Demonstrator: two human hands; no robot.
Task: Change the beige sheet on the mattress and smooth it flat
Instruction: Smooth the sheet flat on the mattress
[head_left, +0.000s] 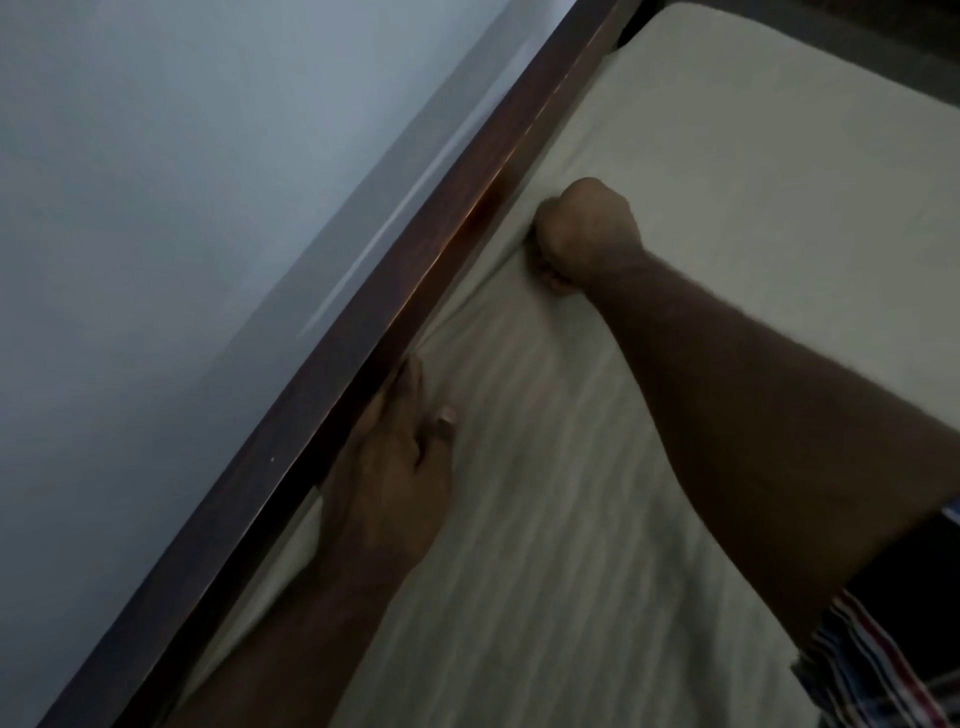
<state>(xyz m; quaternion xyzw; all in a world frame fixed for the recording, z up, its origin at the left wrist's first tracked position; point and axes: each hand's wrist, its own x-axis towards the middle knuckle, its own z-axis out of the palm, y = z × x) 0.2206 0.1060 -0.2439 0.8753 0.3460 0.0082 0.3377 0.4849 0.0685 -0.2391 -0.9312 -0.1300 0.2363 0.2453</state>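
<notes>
A beige sheet (727, 171) with faint stripes covers the mattress from the lower middle to the upper right. My left hand (395, 467) lies flat along the sheet's edge, fingers pushed down into the gap beside the dark wooden bed rail (363, 332), thumb resting on top. Farther along the same edge, my right hand (584, 234) is closed into a fist and presses into the sheet; small folds run from it toward the rail. Whether the fist holds cloth is hidden.
A pale grey-blue wall (182, 208) runs along the far side of the rail. A rounded mattress corner (670, 15) shows at the top, with dark space beyond it. A striped sleeve (872, 670) fills the bottom right corner.
</notes>
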